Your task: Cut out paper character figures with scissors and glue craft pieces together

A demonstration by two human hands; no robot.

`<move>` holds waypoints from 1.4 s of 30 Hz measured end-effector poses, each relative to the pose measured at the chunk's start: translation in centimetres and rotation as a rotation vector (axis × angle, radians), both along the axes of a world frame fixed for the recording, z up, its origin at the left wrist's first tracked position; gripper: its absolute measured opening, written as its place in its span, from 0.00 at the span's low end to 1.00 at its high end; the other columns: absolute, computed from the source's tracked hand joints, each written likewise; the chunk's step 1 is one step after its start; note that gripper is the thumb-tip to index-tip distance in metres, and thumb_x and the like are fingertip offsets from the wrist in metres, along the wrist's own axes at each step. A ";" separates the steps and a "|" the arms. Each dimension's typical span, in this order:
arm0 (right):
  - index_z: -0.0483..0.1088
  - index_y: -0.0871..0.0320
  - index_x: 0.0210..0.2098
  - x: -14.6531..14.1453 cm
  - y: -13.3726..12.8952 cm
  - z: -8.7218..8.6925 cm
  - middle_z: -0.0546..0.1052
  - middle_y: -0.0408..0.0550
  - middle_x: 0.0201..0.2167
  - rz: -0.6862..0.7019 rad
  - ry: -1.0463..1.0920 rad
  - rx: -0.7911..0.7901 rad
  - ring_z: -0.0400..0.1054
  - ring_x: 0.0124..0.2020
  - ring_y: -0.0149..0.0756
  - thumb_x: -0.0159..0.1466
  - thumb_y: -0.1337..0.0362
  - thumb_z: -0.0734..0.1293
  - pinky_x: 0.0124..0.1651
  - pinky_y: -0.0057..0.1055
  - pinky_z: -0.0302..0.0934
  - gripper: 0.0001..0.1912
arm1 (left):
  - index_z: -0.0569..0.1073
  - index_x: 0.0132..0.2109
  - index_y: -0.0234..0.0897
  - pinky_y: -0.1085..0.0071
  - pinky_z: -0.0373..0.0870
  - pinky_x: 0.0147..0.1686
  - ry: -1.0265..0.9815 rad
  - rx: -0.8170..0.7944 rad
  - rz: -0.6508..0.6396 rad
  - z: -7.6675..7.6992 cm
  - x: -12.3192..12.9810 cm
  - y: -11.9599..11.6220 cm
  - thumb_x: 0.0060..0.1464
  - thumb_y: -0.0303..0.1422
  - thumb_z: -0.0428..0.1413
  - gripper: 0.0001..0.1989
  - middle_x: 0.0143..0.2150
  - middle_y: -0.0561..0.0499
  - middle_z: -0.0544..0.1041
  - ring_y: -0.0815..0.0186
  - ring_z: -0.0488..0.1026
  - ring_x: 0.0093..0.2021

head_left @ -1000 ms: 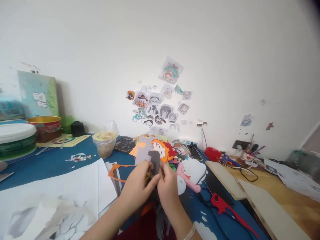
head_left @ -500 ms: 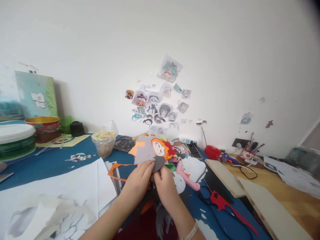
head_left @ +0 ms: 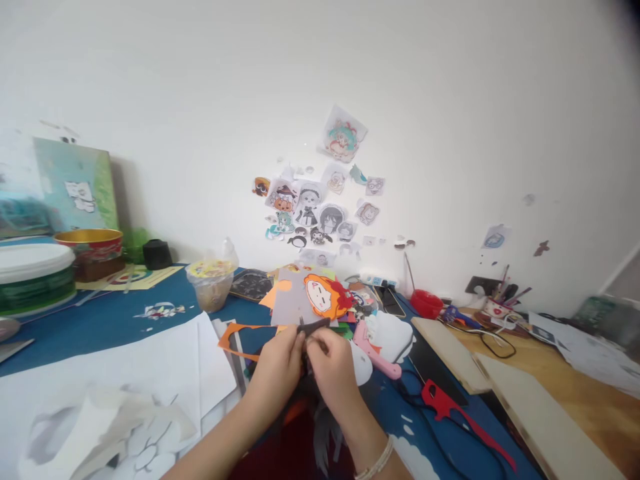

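Note:
A dark grey piece of sheet material [head_left: 317,325], seen nearly edge-on, is pinched between my two hands over the middle of the desk. My left hand [head_left: 280,357] is closed on its left side. My right hand [head_left: 332,365] grips it from the right, thumb and fingers bent together. Fingers hide most of the piece's lower part. Just beyond lies an orange-haired cartoon cutout [head_left: 324,297] on a grey sheet [head_left: 286,308]. Left of my left hand is an orange cut-out frame [head_left: 231,339]; a pink glue gun [head_left: 376,353] lies to the right.
White paper sheets [head_left: 125,367] with pale scraps cover the left front. A lidded cup [head_left: 211,290] and a white-lidded tub [head_left: 35,280] stand behind. Right are a red-handled tool [head_left: 440,397], a black cable and pale boards [head_left: 540,413]. Cartoon cutouts hang on the wall.
The dark grey piece has tilted from showing its flat face to nearly edge-on. My fingers have come closer together, and the right hand has curled around it.

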State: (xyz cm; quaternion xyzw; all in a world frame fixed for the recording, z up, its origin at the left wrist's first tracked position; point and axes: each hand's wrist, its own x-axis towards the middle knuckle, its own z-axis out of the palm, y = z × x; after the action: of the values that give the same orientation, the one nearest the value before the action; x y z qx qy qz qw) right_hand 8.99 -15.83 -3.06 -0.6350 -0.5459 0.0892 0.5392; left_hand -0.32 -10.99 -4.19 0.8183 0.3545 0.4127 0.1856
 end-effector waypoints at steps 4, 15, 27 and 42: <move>0.52 0.57 0.16 -0.1 0.1 -0.6 0.57 0.38 0.14 -0.091 -0.227 0.048 0.53 0.18 0.28 0.57 0.67 0.55 0.22 0.25 0.44 0.13 | 0.55 0.23 0.40 0.72 0.57 0.23 -0.060 -0.152 -0.015 0.5 -0.2 -0.1 0.56 0.36 0.40 0.14 0.20 0.55 0.65 0.66 0.64 0.23; 0.62 0.58 0.31 0.6 0.9 -1.5 0.68 0.48 0.28 -0.141 -0.544 0.117 0.64 0.29 0.37 0.63 0.65 0.53 0.29 0.29 0.57 0.09 | 0.56 0.23 0.40 0.72 0.57 0.25 -0.130 -0.268 -0.058 0.5 -0.2 0.6 0.55 0.40 0.39 0.15 0.21 0.56 0.62 0.66 0.63 0.25; 0.68 0.61 0.36 1.4 1.1 -1.9 0.75 0.53 0.31 -0.098 -0.473 0.156 0.69 0.33 0.39 0.62 0.68 0.53 0.35 0.31 0.62 0.14 | 0.58 0.25 0.40 0.71 0.59 0.24 -0.034 -0.172 -0.145 0.0 0.2 0.7 0.57 0.36 0.38 0.14 0.21 0.54 0.67 0.66 0.66 0.23; 0.67 0.59 0.38 1.9 0.0 -0.3 0.73 0.48 0.27 -0.047 -0.256 0.173 0.67 0.28 0.35 0.59 0.63 0.60 0.32 0.29 0.61 0.10 | 0.68 0.34 0.37 0.68 0.64 0.34 -0.094 -0.067 -0.325 1.0 -0.8 0.6 0.58 0.35 0.39 0.14 0.32 0.49 0.73 0.63 0.69 0.33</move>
State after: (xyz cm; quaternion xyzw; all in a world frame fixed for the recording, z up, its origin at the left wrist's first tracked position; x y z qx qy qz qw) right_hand 10.93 -15.80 -3.41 -0.6049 -0.6010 -0.0524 0.5197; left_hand -1.10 -10.42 -3.17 0.8380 0.2219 0.4030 0.2935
